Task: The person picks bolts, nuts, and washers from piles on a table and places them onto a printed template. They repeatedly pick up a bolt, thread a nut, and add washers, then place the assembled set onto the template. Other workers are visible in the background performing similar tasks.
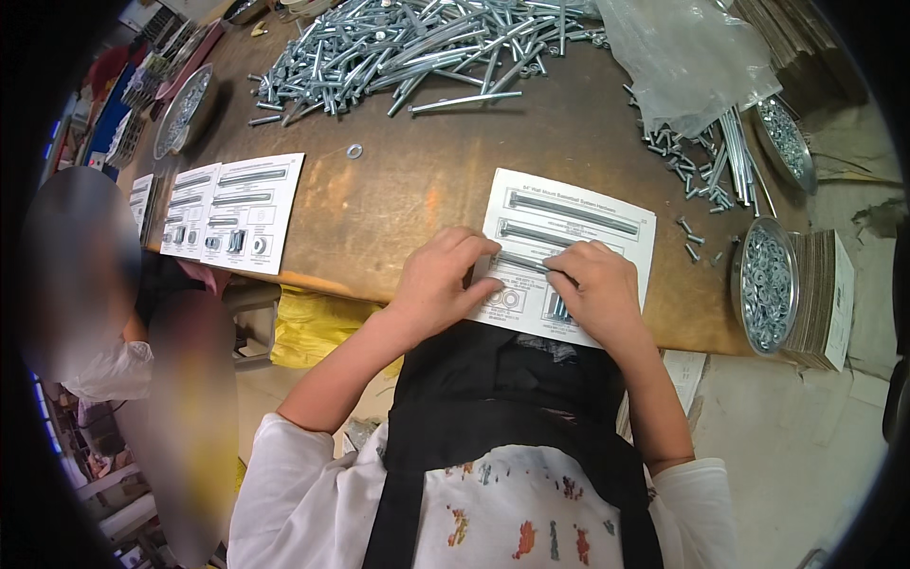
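A slim silvery metal bolt (pixel 523 262) lies on the white printed card (pixel 637 270) between the left hand (pixel 444 280), thumb and fingers curved apart, and the narrowed right hand (pixel 601 292); fingers hide whether either grips it. The card reaches the brown wooden table's (pixel 398 204) front edge.

left hand (pixel 453 277): C-shaped, gap showing | right hand (pixel 597 292): curled, pinch unclear | forearms (pixel 341 370) angled inward
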The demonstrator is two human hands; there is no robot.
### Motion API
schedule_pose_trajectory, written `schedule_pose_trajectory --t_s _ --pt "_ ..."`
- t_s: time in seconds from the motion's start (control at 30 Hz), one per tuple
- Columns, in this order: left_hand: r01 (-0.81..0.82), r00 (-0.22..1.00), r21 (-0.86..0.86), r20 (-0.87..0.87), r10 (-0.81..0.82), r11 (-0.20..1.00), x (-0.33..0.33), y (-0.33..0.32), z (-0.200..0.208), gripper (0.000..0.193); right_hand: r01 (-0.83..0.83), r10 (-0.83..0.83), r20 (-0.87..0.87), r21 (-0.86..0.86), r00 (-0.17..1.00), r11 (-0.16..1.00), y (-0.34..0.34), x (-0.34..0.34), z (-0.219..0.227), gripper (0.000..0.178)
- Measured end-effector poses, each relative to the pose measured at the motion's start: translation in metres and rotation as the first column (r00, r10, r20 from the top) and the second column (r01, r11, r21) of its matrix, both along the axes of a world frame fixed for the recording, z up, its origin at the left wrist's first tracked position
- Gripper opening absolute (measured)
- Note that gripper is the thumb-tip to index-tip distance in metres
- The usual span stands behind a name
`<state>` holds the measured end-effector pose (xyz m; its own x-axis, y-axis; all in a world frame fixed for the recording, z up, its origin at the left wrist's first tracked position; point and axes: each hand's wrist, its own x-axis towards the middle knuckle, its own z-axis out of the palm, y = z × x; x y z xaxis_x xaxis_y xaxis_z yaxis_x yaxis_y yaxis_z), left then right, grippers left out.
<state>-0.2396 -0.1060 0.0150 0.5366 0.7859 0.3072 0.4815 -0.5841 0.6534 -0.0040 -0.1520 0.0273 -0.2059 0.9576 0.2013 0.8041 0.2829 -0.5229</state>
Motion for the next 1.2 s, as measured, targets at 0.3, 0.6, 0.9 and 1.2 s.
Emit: schedule_pose_trajectory --t_s 0.3,0.6,0.9,1.2 --pt "0.015 1.000 -0.062 0.007 -0.015 0.998 -0.002 0.004 -0.021 0.028 -0.012 0.009 0.083 0.036 0.997 0.999 -0.001 0.003 -0.009 0.006" --pt "-0.125 0.951 -0.382 0.216 0.220 0.915 -0.019 0.052 -0.016 0.023 0.138 -0.118 -0.189 0.097 0.975 0.986 0.113 0.041 0.030 0.017" --pt "-0.222 0.929 -0.312 0.221 0.298 0.924 -0.021 0.076 -0.025 0.014 0.207 -0.214 0.255 0.053 0.943 0.977 0.327 0.057 -0.013 0.025" --pt "-0.238 0.927 -0.319 0.208 0.313 0.917 -0.022 0.077 -0.025 0.014 0.096 -0.107 0.267 0.057 0.958 0.994 0.270 0.030 -0.024 0.028"
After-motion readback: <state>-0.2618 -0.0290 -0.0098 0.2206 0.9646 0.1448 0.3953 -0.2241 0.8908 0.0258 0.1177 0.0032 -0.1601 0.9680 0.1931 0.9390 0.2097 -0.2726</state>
